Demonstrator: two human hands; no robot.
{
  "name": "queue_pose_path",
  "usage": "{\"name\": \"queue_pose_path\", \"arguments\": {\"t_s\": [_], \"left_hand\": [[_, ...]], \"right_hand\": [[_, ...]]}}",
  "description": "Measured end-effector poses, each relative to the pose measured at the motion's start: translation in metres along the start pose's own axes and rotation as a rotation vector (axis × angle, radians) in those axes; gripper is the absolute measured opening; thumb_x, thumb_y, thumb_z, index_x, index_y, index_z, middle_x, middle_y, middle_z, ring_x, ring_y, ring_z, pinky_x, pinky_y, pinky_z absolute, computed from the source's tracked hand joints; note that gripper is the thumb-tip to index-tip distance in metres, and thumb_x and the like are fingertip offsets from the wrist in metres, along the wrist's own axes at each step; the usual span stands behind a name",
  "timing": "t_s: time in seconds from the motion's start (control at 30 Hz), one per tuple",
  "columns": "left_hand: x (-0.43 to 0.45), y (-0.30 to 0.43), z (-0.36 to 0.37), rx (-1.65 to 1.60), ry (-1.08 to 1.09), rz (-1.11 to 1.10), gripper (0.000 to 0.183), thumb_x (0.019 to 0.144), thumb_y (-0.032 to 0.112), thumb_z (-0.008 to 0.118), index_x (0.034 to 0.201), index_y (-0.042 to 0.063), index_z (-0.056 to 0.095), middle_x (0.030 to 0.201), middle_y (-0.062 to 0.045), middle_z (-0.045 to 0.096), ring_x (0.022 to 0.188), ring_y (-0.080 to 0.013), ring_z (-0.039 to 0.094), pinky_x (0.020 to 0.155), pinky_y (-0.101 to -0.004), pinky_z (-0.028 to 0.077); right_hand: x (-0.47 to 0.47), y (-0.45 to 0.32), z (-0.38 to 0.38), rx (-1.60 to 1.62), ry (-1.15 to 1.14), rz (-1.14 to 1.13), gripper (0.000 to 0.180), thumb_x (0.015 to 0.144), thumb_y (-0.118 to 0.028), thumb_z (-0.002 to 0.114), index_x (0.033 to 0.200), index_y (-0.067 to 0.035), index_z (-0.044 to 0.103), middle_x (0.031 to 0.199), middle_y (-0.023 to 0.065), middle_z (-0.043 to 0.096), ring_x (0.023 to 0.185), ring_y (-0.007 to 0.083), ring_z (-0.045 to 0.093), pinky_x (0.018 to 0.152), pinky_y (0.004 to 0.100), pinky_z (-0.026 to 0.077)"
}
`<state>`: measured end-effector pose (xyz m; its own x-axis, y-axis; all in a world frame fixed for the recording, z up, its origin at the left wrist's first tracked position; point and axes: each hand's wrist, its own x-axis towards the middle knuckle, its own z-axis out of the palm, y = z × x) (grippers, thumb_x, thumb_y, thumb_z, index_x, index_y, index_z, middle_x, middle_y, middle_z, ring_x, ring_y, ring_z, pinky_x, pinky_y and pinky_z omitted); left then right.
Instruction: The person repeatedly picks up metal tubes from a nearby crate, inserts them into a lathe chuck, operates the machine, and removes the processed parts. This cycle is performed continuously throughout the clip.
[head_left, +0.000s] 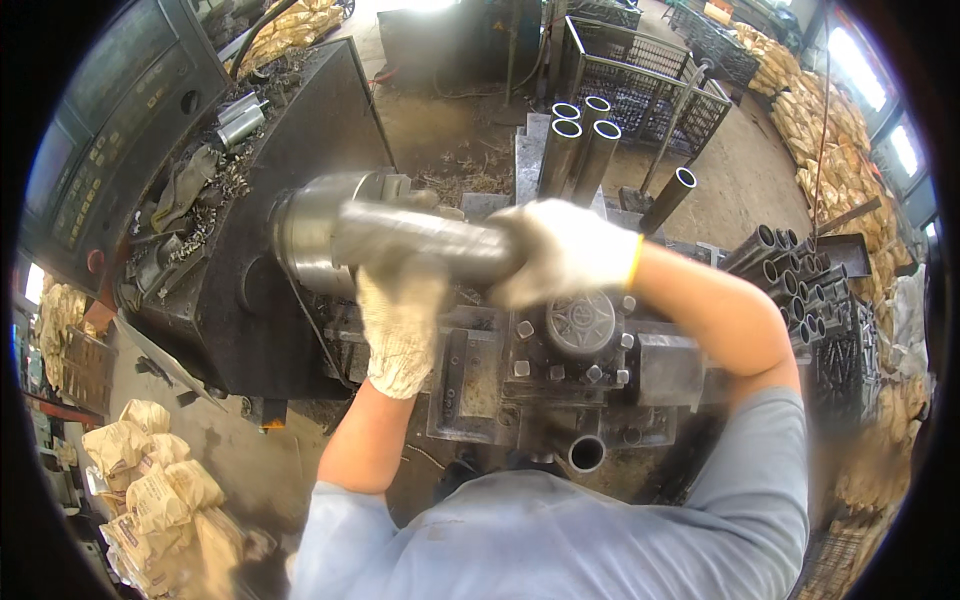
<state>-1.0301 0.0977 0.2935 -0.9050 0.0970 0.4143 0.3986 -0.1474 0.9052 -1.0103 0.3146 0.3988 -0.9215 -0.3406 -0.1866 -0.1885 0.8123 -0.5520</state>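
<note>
A metal tube (431, 238), blurred by motion, lies across both my gloved hands over the lathe. My right hand (551, 251) is wrapped around its right end. The fingers of my left hand (405, 307) grip it from the near side, close to the lathe chuck (319, 232). The tube's left end overlaps the chuck face in the picture; whether it sits in the jaws I cannot tell. Below my right hand is the square tool post (581, 322), with several square-headed bolts around its round cap.
Several tubes (579, 154) stand upright behind the tool post, and one (669, 199) leans beside them. More tubes (787, 277) are stacked at right. Metal shavings (217, 195) and two short cylinders (241, 120) lie on the headstock. A wire-mesh bin (645, 90) stands behind; paper sacks (154, 487) are at lower left.
</note>
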Motion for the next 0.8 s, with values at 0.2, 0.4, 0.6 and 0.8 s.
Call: {"name": "queue_pose_path", "arguments": {"t_s": [0.2,0.4,0.6,0.8], "left_hand": [[-0.097,-0.074,-0.118,0.039,0.006,-0.569,0.033,0.097,0.023,0.076,0.119,-0.001,0.069,0.109,-0.009,0.074,0.1,-0.0199,0.069,0.094,-0.0353,0.056],[-0.191,-0.148,-0.293,-0.38,0.92,-0.606,0.039,0.105,0.051,0.059,0.107,0.012,0.06,0.094,-0.005,0.059,0.08,-0.0233,0.056,0.077,-0.051,0.054],[-0.206,-0.166,-0.399,-0.325,1.12,-0.635,0.043,0.105,0.059,0.045,0.086,0.021,0.051,0.074,0.002,0.047,0.065,-0.0196,0.042,0.073,-0.0451,0.043],[-0.204,-0.151,-0.405,-0.42,1.004,-0.662,0.034,0.106,0.053,0.048,0.093,0.022,0.051,0.079,0.003,0.045,0.071,-0.0165,0.04,0.074,-0.0412,0.041]], "right_hand": [[0.019,0.119,0.006,-0.541,0.036,0.337,0.05,0.072,-0.039,0.08,0.102,0.001,0.08,0.093,0.0253,0.077,0.087,0.0402,0.077,0.082,0.0474,0.062],[0.041,0.167,0.041,-0.394,-0.039,0.206,0.054,0.073,-0.043,0.08,0.1,0.003,0.078,0.092,0.0271,0.076,0.09,0.0423,0.076,0.084,0.0485,0.059],[0.05,0.181,0.051,-0.415,-0.104,0.15,0.057,0.076,-0.042,0.08,0.111,0.003,0.074,0.102,0.0277,0.076,0.1,0.0439,0.074,0.088,0.0503,0.058],[0.092,0.156,0.053,-0.219,-0.184,0.15,0.062,0.081,-0.041,0.081,0.12,0.006,0.071,0.108,0.0268,0.076,0.105,0.0365,0.075,0.091,0.0487,0.058]]}}
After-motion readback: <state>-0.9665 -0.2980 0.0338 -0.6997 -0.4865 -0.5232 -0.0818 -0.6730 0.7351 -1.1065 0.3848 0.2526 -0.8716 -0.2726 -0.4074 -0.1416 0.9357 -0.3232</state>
